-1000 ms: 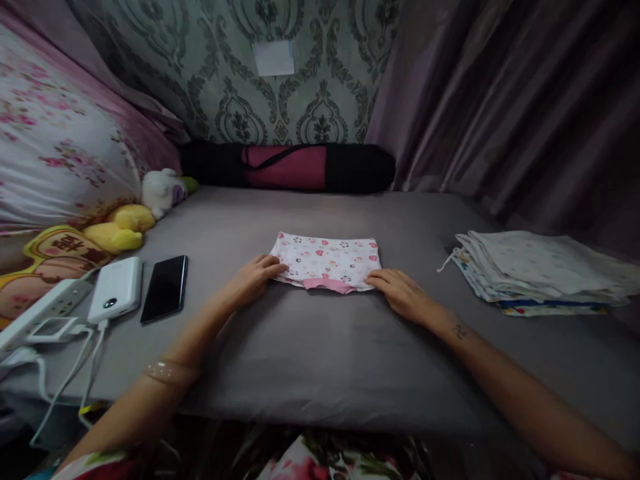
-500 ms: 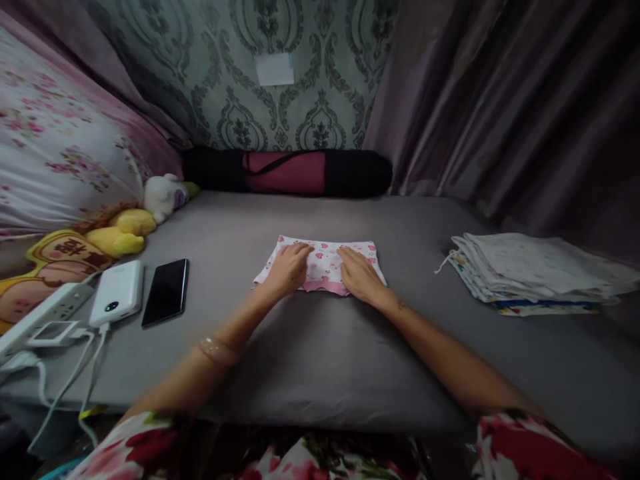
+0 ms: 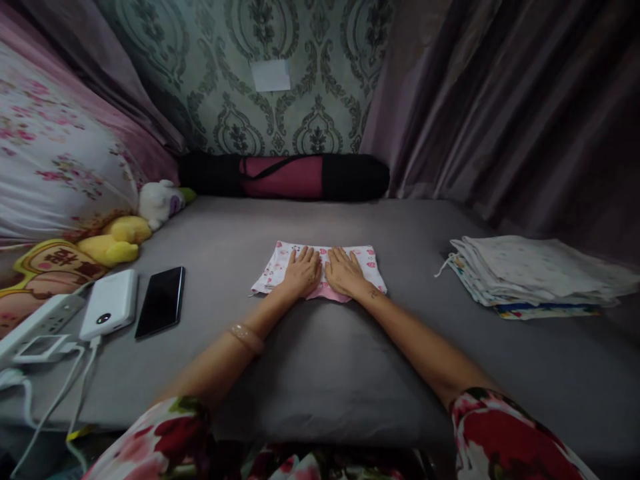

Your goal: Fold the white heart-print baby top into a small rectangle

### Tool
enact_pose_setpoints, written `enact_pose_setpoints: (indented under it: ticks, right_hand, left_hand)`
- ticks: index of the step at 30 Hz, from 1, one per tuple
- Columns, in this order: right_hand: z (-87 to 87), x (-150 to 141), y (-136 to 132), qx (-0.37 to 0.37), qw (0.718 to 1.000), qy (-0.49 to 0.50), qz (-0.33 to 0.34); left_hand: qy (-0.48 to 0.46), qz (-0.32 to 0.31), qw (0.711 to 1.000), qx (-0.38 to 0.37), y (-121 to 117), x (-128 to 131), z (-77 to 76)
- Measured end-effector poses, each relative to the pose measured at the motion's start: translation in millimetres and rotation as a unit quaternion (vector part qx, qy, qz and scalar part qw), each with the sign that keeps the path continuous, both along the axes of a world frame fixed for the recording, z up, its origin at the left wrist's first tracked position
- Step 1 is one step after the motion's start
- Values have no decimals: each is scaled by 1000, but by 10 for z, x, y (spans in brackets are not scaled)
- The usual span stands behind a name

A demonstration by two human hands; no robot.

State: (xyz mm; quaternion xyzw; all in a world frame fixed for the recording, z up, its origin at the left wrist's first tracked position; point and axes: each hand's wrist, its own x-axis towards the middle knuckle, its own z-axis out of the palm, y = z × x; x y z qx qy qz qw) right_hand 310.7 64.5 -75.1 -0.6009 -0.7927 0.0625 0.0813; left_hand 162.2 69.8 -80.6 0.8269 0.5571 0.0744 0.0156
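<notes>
A folded white cloth (image 3: 373,263) with pink and red hearts and a pink lower edge lies flat on the grey sheet, in the middle of the head view. My left hand (image 3: 303,270) rests palm down on its left-centre part, fingers stretched forward. Close beside it, my right hand (image 3: 344,270) presses flat on the right-centre part, its thumb side near the left hand. Both hands cover much of the cloth's middle. Neither grips anything.
To the right sits a stack of folded cloths (image 3: 540,273). On the left are a black phone (image 3: 161,301), a white power bank (image 3: 109,303), a power strip (image 3: 43,327) with cables, and plush toys (image 3: 115,243). A black and maroon long bag (image 3: 285,177) lies along the wall.
My hands have slid inward over the cloth, closer to each other, and their fingers now lie flatter. The cloth stays in place. The view has shifted slightly.
</notes>
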Motion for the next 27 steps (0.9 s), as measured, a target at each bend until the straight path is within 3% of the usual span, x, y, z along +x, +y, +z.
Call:
enact_pose_setpoints:
  ticks: [7,11,16,20,27]
  right_hand:
    - [46,20,27,-22,999,-10,37]
    - [64,25,5,6,1000,-7,29]
    - [51,50,-10,-13,999,-15,27]
    - [7,120,-7,17,1000,-11,-3]
    - [-4,236,-26,19,1000,-17,-18]
  left_hand:
    - [7,-13,999,-31,93,-24,8]
    - [-1,0,1000,4,79,-7,12]
    - [12,-11,1000,-24,72,-34,11]
    - [23,32,999,-4,81,-128,11]
    - [29,50,998,2,77,-239,53]
